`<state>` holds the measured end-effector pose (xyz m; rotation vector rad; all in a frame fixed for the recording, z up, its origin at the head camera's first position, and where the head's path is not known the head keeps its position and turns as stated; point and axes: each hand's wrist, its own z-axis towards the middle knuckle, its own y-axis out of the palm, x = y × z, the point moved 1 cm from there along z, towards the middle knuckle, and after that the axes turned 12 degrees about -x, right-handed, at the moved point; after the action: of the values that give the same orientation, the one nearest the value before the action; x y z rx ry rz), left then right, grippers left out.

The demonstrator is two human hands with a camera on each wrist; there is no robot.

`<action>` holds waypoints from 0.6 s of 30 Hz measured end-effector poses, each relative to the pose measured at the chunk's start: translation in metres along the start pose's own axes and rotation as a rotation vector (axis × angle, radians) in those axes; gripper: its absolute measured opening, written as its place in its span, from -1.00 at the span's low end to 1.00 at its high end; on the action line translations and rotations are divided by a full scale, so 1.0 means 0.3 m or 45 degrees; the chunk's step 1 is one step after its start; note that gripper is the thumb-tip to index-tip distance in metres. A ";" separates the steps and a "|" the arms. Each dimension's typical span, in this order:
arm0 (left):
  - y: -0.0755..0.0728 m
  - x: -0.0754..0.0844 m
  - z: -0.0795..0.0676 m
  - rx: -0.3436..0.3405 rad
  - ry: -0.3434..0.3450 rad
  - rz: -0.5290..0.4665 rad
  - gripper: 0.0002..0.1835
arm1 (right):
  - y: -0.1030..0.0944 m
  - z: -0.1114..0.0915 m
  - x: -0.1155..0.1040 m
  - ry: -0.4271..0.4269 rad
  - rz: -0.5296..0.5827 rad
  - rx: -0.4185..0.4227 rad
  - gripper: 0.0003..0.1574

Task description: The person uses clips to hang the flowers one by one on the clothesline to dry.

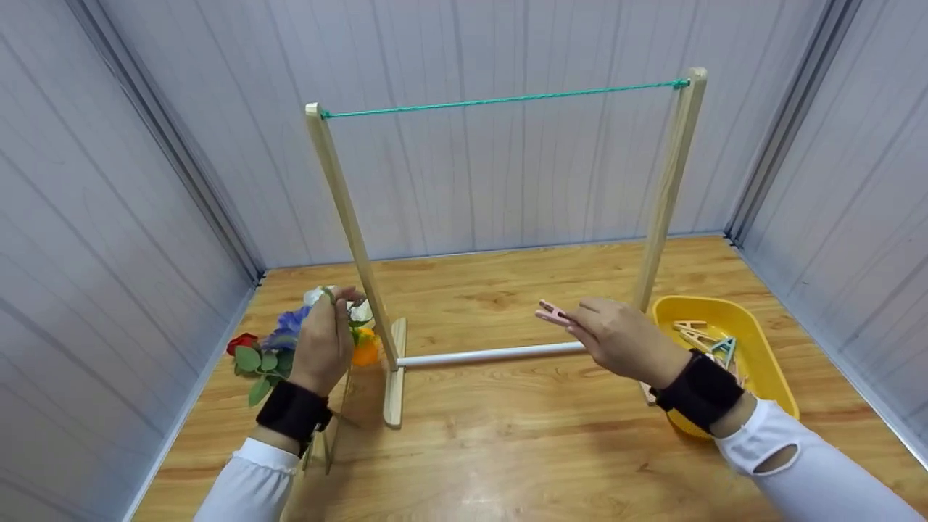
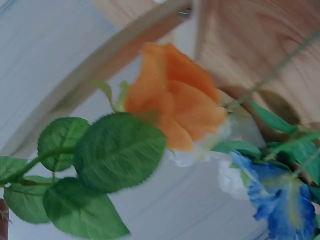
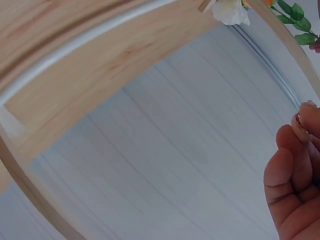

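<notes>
On the left, my left hand point(image 1: 324, 341) pinches the green stem of an orange artificial rose point(image 1: 366, 348), whose bloom hangs below the fingers beside the left post. The left wrist view shows that rose point(image 2: 172, 97) large, with broad green leaves point(image 2: 120, 152) along its stem. Behind and under this hand lie more artificial flowers: a blue-purple one point(image 1: 288, 326), a red one point(image 1: 241, 344) and white ones, partly hidden. My right hand point(image 1: 616, 337) holds a pink clothespin point(image 1: 553, 314) between thumb and fingers, in front of the right post.
A wooden frame with a left post point(image 1: 348, 217) and right post point(image 1: 670, 188) carries a green string point(image 1: 500, 100) across its top and a white rod point(image 1: 493, 354) low down. At right, a yellow basket point(image 1: 772, 362) contains several clothespins point(image 1: 696, 335). Pale panels surround the wooden surface.
</notes>
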<state>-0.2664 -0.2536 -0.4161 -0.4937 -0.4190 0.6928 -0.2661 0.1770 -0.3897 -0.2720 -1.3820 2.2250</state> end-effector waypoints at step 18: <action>0.008 0.175 0.154 0.006 -0.314 -0.688 -0.58 | -0.212 0.256 -0.001 -0.048 0.116 -0.044 -0.91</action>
<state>-0.2551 -0.2026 -0.3698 -0.2696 -0.7482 0.2297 -0.2782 0.1397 -0.2981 -0.3122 -1.4564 2.2926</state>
